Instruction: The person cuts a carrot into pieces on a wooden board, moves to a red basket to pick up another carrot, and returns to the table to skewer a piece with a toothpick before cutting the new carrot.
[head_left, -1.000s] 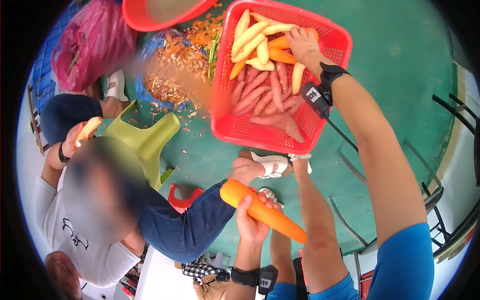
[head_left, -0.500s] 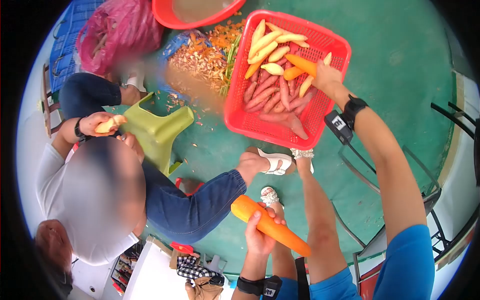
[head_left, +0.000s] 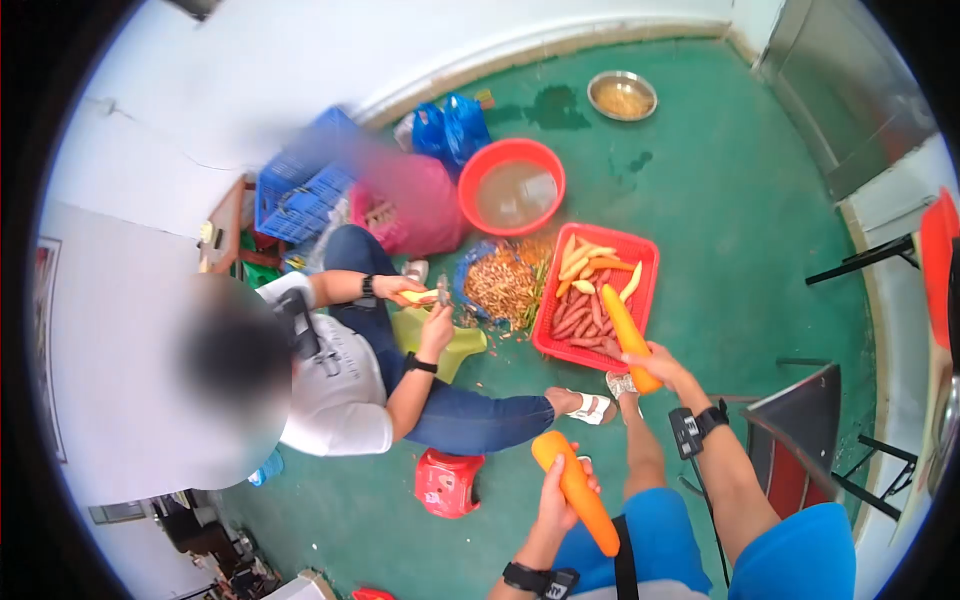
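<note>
Left hand (head_left: 558, 493) grasps a carrot (head_left: 579, 490), right hand (head_left: 658, 367), at its 1 o'clock, another carrot (head_left: 624, 322) by the near end; likely stiff, hefty, slick: grip mid-length.

A room for food prep

I'm indoors, in a plain food-preparation room: green floor (head_left: 740, 230), white wall (head_left: 480, 40), heaped peelings (head_left: 498, 283), a red basket (head_left: 646, 290) of root vegetables (head_left: 572, 322), a basin (head_left: 556, 190) of murky water (head_left: 500, 197).

No legible text, wrist-unit label (head_left: 688, 431) blurred at four o'clock, shirt print (head_left: 336, 367) unreadable at eight o'clock
</note>
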